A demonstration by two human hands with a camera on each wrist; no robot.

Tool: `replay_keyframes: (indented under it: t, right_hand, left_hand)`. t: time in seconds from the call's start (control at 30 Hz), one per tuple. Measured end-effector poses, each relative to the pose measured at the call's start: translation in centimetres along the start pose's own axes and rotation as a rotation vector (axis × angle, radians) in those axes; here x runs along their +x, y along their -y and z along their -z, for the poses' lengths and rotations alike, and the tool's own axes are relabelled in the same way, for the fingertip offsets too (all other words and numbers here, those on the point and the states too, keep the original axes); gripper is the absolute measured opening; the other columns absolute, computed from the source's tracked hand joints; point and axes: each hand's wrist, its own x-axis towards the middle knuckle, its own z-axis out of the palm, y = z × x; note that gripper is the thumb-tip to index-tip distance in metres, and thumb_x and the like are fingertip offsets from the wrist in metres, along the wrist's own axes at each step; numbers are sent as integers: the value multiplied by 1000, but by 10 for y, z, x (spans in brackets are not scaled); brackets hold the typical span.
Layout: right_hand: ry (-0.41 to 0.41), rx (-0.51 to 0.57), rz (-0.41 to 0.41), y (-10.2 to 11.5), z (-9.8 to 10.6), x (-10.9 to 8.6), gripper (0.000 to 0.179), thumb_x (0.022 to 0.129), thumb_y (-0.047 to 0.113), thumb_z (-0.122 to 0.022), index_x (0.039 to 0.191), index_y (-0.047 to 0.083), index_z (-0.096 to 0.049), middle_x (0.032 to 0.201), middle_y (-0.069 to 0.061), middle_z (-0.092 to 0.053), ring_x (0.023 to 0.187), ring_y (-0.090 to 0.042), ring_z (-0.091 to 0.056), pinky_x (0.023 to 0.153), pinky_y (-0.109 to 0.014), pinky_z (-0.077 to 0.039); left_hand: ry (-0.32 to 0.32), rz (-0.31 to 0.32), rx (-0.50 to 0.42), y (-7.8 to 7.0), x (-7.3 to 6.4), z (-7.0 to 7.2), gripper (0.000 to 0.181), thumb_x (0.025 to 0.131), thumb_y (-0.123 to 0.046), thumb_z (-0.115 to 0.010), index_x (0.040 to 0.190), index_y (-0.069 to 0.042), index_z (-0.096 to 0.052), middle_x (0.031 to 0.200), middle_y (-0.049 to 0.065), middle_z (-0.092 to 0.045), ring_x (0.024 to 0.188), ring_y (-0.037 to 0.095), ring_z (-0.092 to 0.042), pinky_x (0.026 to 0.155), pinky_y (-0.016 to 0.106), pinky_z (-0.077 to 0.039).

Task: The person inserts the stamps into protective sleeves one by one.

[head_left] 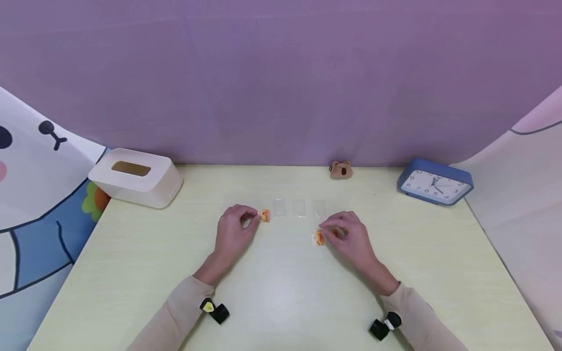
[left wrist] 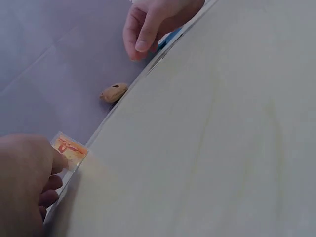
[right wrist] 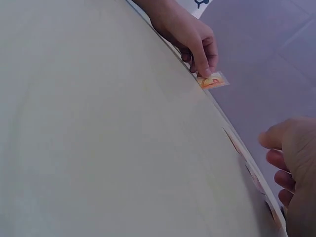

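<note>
In the head view my left hand [head_left: 234, 229] pinches a small clear square with an orange picture [head_left: 265, 215] between thumb and fingers. The left wrist view shows that picture square [left wrist: 71, 150] held tilted up at the fingertips. Right of it, three clear squares [head_left: 299, 208] lie in a row on the table. My right hand [head_left: 349, 236] hovers at a second small orange picture piece [head_left: 318, 238], its thumb and forefinger loosely curved. From the right wrist, slim orange-edged pieces [right wrist: 256, 177] lie below that hand, and nothing shows in its fingertips [right wrist: 269, 139].
A white tissue box [head_left: 136, 178] stands at the back left of the pale table [head_left: 281, 302]. Along the back edge is a small brown bear figure [head_left: 341, 170], and at the back right a blue clock [head_left: 435, 183]. A purple cloth [head_left: 281, 87] hangs behind.
</note>
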Motion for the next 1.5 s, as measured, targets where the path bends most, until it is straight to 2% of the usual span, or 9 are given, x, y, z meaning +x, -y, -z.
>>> replay_keyframes:
  t: [0.1,0.2,0.33,0.57,0.83,1.1,1.37,1.5]
  right_hand:
    - [41,-40,20,-3,0,1,19,86,-2,-93,99,10,-88,106,-5,-79,107,-29,-63,85,-34,-47]
    - [73,-73,43,-5,-1,1,21,84,-1,-95,100,10,-88,109,-7,-78,113,-33,-61,94,-44,-46]
    - [87,-96,77,-6,-2,1,22,81,-1,-97,99,10,-88,111,-9,-78,116,-37,-60,101,-56,-43]
    - [94,-113,88,-7,-3,3,21,81,6,-99,98,12,-88,120,-12,-76,125,-43,-57,107,-64,-37]
    - [122,-141,90,-7,-3,3,22,81,10,-100,99,14,-88,127,-14,-74,132,-45,-53,108,-67,-35]
    - [117,-139,98,-6,-3,2,21,80,9,-99,97,12,-87,127,-17,-74,131,-48,-54,107,-68,-36]
    - [72,-105,131,-8,-6,2,26,76,5,-101,94,11,-84,116,-12,-79,122,-45,-60,104,-66,-39]
    - [53,-84,121,-7,-6,2,28,75,4,-102,92,13,-83,106,-6,-81,115,-38,-63,102,-61,-40]
  left_hand:
    - [-8,-3,18,2,2,0,11,93,-7,-88,101,-2,-82,107,13,-76,104,33,-68,96,49,-55]
    - [-18,-5,30,5,5,0,11,92,-6,-89,100,-1,-82,112,16,-73,110,38,-64,102,52,-52]
    - [-25,-9,43,9,8,0,11,91,-5,-88,100,0,-83,117,18,-71,115,40,-60,102,52,-50]
    - [-18,9,62,15,15,1,12,93,-7,-86,103,-2,-83,122,18,-68,118,39,-56,101,52,-49]
    - [-23,14,68,16,19,1,16,93,-8,-87,106,-1,-81,124,20,-67,120,41,-56,103,53,-48]
    - [-12,31,72,19,20,1,25,93,-11,-88,114,-1,-80,126,20,-67,122,41,-56,105,53,-48]
    - [-7,31,79,19,20,2,18,95,-10,-86,110,-2,-81,125,19,-67,121,40,-55,103,53,-48]
    - [-4,39,83,18,20,3,18,95,-11,-86,111,-3,-81,126,19,-67,122,39,-55,103,53,-49]
